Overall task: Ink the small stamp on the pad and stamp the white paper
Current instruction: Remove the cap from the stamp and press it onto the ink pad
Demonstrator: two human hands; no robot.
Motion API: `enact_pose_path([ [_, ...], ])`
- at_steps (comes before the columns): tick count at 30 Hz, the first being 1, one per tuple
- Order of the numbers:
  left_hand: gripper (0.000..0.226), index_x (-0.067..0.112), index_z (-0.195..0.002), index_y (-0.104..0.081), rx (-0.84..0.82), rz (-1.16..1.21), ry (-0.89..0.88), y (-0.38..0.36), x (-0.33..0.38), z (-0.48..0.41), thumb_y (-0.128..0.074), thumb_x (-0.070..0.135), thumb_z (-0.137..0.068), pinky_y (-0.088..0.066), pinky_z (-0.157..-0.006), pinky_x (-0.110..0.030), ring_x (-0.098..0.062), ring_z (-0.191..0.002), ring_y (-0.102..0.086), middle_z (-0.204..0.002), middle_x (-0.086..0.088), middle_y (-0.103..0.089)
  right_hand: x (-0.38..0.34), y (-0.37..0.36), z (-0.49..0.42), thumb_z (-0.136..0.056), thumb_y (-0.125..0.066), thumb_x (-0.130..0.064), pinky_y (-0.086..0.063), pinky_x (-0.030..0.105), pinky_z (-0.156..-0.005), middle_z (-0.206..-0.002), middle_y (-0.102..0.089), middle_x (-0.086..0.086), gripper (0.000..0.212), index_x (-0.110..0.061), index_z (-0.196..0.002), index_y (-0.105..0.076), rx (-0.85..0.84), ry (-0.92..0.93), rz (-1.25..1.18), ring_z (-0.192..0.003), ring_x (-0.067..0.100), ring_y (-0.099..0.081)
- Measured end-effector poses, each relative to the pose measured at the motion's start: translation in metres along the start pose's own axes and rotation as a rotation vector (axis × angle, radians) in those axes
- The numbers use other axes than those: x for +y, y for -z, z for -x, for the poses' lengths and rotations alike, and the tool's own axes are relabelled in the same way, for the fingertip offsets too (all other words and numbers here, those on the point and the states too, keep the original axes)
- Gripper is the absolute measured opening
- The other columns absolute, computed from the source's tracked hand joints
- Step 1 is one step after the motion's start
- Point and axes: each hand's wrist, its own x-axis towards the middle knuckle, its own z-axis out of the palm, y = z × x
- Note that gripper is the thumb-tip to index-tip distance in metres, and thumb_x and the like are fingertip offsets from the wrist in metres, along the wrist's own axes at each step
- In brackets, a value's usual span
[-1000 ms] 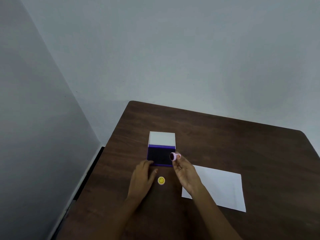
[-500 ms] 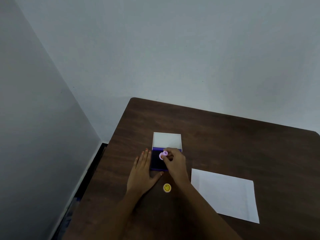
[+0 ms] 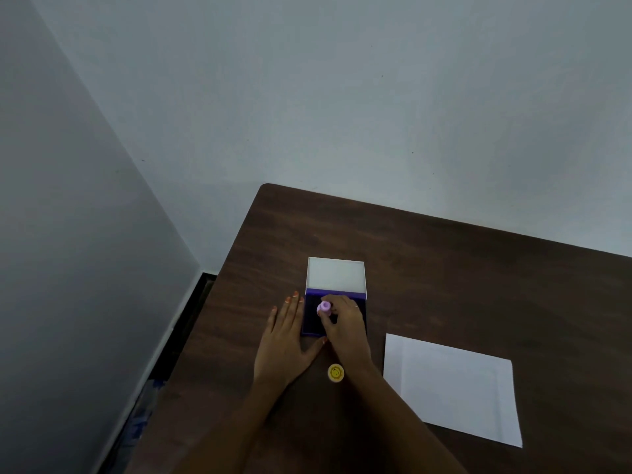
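An ink pad with a dark purple inking face lies on the brown table, its white lid folded open behind it. My right hand grips a small pink stamp and holds it upright, face down on the pad. Flat on the table, my left hand rests against the pad's left edge, fingers spread, thumb at the pad's near corner. The white paper lies to the right of my right forearm, apart from the pad.
A small yellow round cap with a smiley face sits on the table between my wrists. The table's left edge runs close to a grey wall; another wall stands behind the far edge.
My right hand turned the stamp face down and brought it left onto the pad. My left hand slid forward and flattened beside the pad. The view shifted slightly.
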Motion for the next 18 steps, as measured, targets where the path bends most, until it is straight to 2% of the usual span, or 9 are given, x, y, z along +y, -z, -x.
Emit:
enact_pose_path([
  [6,0.106,0.015,-0.147,-0.015,-0.011,0.008,0.006,0.0003,-0.0004,0.0002,0.008,0.082,-0.068,-0.001,-0.112,-0.032,-0.008,-0.137,-0.001,-0.155,-0.005,-0.015,-0.0010,-0.0013,-0.0018,-0.091,-0.050,-0.017,-0.031,0.017,-0.088,-0.117,-0.063,0.017,0.028,-0.001,-0.112,-0.057,0.009,-0.003,0.024,-0.110,0.025,-0.054],
  [11,0.102,0.014,-0.146,-0.017,0.004,0.013,0.004,0.0003,0.0007,0.0006,0.005,0.080,-0.071,-0.003,-0.112,-0.034,-0.011,-0.137,-0.005,-0.154,-0.007,-0.019,-0.0017,-0.0013,-0.0008,-0.090,-0.052,-0.017,-0.040,0.027,-0.094,-0.117,-0.062,0.017,0.028,-0.001,-0.113,-0.057,0.004,-0.015,0.004,-0.111,0.026,-0.054],
  [15,0.103,0.015,-0.146,-0.015,0.008,0.010,0.002,0.0009,0.0008,0.0009,0.006,0.081,-0.070,-0.002,-0.112,-0.033,-0.010,-0.137,-0.003,-0.154,-0.006,-0.018,-0.0015,-0.0012,0.0004,-0.090,-0.052,-0.016,-0.035,0.020,-0.088,-0.116,-0.062,0.018,0.027,-0.001,-0.112,-0.057,0.009,-0.005,-0.004,-0.110,0.025,-0.054],
  [18,0.103,0.015,-0.146,-0.014,0.013,0.009,0.008,0.0014,0.0022,0.0015,0.006,0.081,-0.070,-0.001,-0.112,-0.032,-0.010,-0.138,-0.004,-0.155,-0.006,-0.017,-0.0032,-0.0003,0.0009,-0.089,-0.052,-0.015,-0.038,0.023,-0.091,-0.117,-0.062,0.017,0.027,-0.001,-0.112,-0.056,0.009,-0.018,-0.003,-0.111,0.025,-0.054],
])
